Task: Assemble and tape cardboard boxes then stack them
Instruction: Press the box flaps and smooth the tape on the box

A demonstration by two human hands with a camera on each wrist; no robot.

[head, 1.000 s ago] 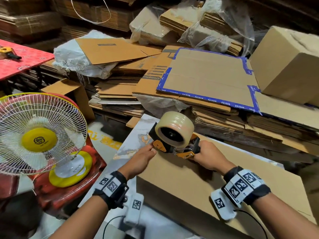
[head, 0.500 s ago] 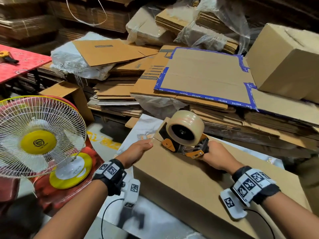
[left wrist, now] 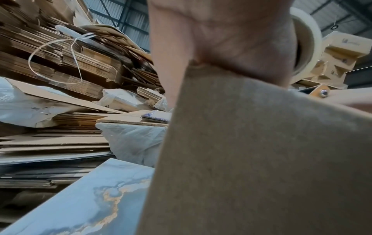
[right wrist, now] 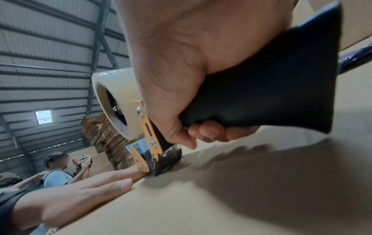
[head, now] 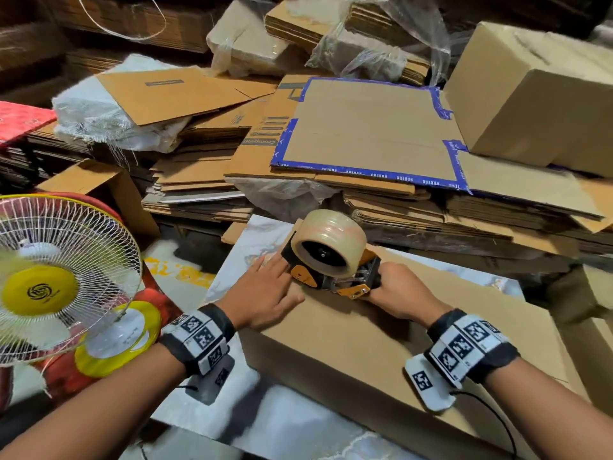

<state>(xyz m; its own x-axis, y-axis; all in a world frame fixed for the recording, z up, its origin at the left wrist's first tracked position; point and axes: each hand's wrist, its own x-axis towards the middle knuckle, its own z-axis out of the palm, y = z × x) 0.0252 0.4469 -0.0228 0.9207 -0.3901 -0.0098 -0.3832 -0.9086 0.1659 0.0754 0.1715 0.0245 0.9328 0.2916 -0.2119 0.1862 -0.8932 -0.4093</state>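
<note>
Right hand (head: 396,295) has its fingers curled tight round the black handle of the tape gun (head: 326,260), nose pushed down on the top of the cardboard box (head: 381,353) near its far-left corner. Left hand (head: 265,293) lies flat at about 9 o'clock from the gun, fingers straight and spread, pressing the cardboard right beside the nose, fingertips touching or nearly touching it. Can't tell if it's pinning the tape end or just steadying the box.

The box sits on the pale marbled table (head: 298,429), straight in front of the person. Flattened cardboard sheets (head: 371,137) are heaped at 12 o'clock, one made-up box (head: 537,94) at 2 o'clock, a fan (head: 49,287) at 9.

So I'd say it's the taping step, right at the start of a strip. No laid tape shows on the top yet. Next move, I reckon: keep that flat hand planted, drag the gun back toward 6 o'clock along the seam with steady downward pressure, then tilt to cut. Lift early and the tape will probably wrinkle.
</note>
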